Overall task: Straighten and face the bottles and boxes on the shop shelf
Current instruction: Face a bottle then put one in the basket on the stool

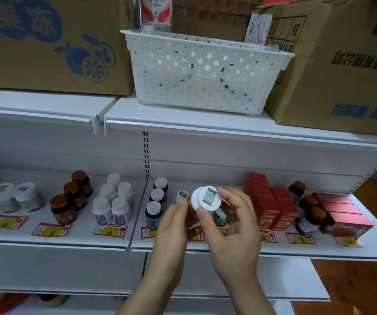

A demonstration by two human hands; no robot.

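Both hands hold one brown bottle with a white cap (206, 198) that bears a green sticker, lifted in front of the middle shelf (228, 247). My left hand (171, 230) grips its body from the left; my right hand (233, 226) wraps it from the right, thumb near the cap. Behind the hands stand a row of dark blue bottles (154, 212), a green-labelled bottle (220, 218) and a white-capped one (181, 196). Red boxes (271, 208) stand to the right.
Left along the shelf are white bottles (112, 203), brown jars with copper lids (69, 201) and flat white tubs (12, 197). Further right are dark copper-lidded bottles (309, 212) and long red boxes (344, 217). Above sit a white perforated basket (201, 71) and cardboard cartons (46, 42).
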